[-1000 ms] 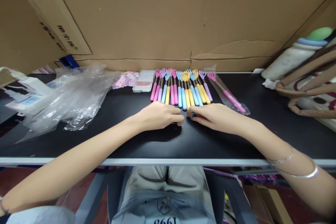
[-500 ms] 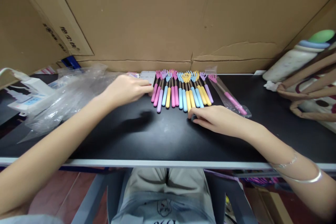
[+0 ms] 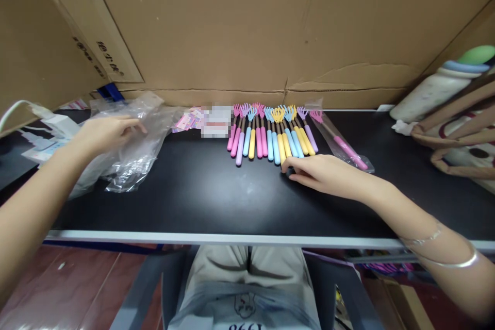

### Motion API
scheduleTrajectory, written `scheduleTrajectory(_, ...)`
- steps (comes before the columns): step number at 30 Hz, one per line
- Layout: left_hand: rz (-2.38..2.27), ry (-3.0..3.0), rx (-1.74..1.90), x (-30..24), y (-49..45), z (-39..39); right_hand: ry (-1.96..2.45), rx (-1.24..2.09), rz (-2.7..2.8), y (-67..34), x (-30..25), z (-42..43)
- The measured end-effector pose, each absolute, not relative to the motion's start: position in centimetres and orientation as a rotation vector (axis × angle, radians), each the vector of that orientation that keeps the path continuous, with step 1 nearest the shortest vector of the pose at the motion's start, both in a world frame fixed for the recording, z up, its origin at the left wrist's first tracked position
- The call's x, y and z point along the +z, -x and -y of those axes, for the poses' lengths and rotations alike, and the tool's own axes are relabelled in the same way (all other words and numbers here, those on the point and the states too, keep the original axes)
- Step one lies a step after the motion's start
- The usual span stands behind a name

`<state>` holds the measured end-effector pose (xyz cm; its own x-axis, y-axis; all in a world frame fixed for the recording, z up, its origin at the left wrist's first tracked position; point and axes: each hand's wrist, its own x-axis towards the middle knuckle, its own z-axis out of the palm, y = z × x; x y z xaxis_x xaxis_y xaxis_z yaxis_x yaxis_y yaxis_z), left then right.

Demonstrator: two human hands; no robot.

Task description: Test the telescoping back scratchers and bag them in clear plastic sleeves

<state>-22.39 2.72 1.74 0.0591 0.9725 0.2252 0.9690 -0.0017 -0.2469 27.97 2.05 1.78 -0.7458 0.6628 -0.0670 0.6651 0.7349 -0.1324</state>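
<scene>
Back scratchers [image 3: 274,139] with small hand-shaped heads and pink, purple, blue and yellow handles lie side by side in a row on the black table. My right hand [image 3: 323,172] rests in front of the row, its bent fingers on the end of a yellow-handled back scratcher [image 3: 282,150]. The thumb sits a little lower. My left hand [image 3: 106,136] is over crumpled clear plastic bags [image 3: 135,157] at the left, palm down, with the fingers reaching forward and slightly bent. Its thumb is hidden. To the right of the row lies a pink back scratcher [image 3: 348,152] in a clear sleeve.
Colourful cards [image 3: 188,119] and a blurred-out rectangle [image 3: 215,122] lie left of the row. A power strip with a charger [image 3: 64,126] is at the far left. A bottle [image 3: 435,93] and a brown-handled bag [image 3: 444,136] stand at the right. Cardboard [image 3: 232,26] walls the back.
My left hand has moved left, from beside the row of back scratchers to the plastic bags, which have shifted shape. The cards are now uncovered. My right hand stays at the yellow handle.
</scene>
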Motion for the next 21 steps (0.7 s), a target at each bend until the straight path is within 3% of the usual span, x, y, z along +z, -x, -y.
scheduleTrajectory(16,1.662,2.161,0.289,0.4,21.6,-2.6,-1.103,-0.264,-2.945,-28.1,1.4,-2.3)
scheduleTrajectory(21,1.539,2.275,0.102,0.1,21.5,-3.0,-1.111,-0.301,-2.955,-28.1,1.4,-2.2)
